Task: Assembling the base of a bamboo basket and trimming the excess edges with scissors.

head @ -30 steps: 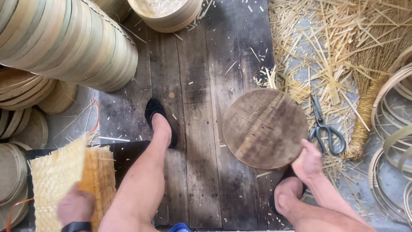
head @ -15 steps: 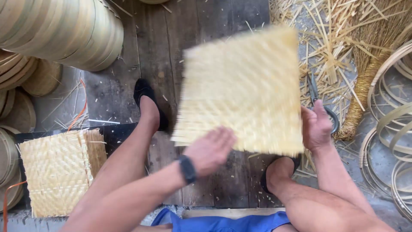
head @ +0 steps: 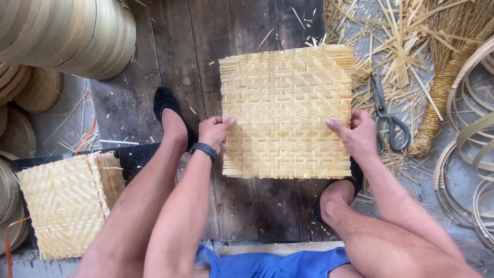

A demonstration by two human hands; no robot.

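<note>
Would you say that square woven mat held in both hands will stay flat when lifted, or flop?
The woven mat probably stays fairly flat: held only at its side edges by the left hand and right hand, it shows no sag. It looks light, being thin strips. Its loose fringed ends may fray or snag.

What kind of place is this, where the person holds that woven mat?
Probably a bamboo weaving workshop. Both hands, left hand and right hand, grip a woven mat over a plank floor. Around it lie mats, hoops, strips and scissors.
</note>
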